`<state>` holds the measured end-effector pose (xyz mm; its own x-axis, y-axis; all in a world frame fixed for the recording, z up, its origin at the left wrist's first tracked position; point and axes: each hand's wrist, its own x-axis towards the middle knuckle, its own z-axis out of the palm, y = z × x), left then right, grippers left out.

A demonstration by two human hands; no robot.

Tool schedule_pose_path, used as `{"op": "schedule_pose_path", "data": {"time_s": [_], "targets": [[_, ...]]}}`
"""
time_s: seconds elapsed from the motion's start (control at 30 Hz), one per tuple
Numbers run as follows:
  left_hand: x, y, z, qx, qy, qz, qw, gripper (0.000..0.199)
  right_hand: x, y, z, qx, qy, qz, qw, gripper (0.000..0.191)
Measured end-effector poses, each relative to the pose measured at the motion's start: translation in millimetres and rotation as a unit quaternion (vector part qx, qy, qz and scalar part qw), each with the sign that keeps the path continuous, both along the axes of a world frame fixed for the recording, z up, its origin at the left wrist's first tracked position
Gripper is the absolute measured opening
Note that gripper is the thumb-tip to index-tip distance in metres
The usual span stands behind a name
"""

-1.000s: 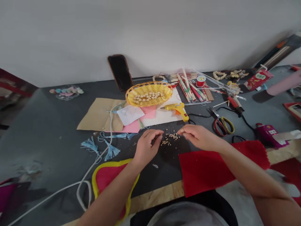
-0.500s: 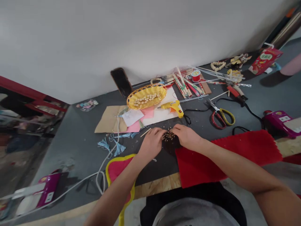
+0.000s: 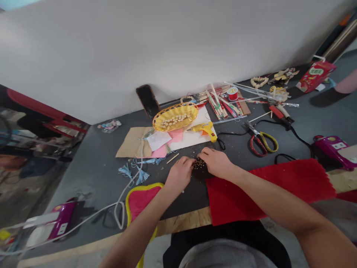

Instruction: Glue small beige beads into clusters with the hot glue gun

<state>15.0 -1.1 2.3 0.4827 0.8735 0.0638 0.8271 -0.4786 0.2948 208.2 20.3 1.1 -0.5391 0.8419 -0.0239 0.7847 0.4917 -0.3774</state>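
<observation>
Basket [image 3: 175,110]: yellow oval, eleven o'clock from beads [image 3: 199,164], holding pale pieces [image 3: 176,120].
Beads: small, tan, loose on dark surface [image 3: 97,167].
Left hand [image 3: 181,172]: their nine o'clock, fingers curled.
Right hand [image 3: 216,161]: three o'clock, curled; cannot tell if either pinches beads.

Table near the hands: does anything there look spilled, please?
Small bits lie loose and scattered on the table between the left hand and right hand, so they look spilled; whether by accident, I cannot tell.
</observation>
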Motion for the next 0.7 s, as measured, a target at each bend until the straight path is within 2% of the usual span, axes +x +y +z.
{"op": "schedule_pose_path", "data": {"time_s": [0.17,0.3,0.4,0.47,0.57,0.7], "targets": [[10,7,4.3,0.009,-0.059,-0.009,0.998,0.031,3,4,-6.2,-0.008,0.057,-0.037,0.998,0.051],[7,14,5.0,0.053,0.007,-0.011,0.999,0.042,1,3,-4.9,0.003,0.044,-0.013,0.999,0.046],[7,18,4.2,0.045,0.058,-0.017,0.997,0.051,1,1,-5.7,0.009,0.046,0.022,0.999,0.039],[8,19,3.8,0.027,0.059,-0.038,0.997,0.049,4,0,-7.9,0.005,0.073,0.028,0.997,0.038],[8,17,4.8,0.014,0.016,-0.072,0.997,0.04,10,-1,-10.3,0.002,0.11,-0.002,0.994,0.04],[-2,10,8.5,0.031,-0.026,-0.056,0.998,0.036,18,0,-7.1,-0.004,0.109,-0.029,0.994,0.032]]}}
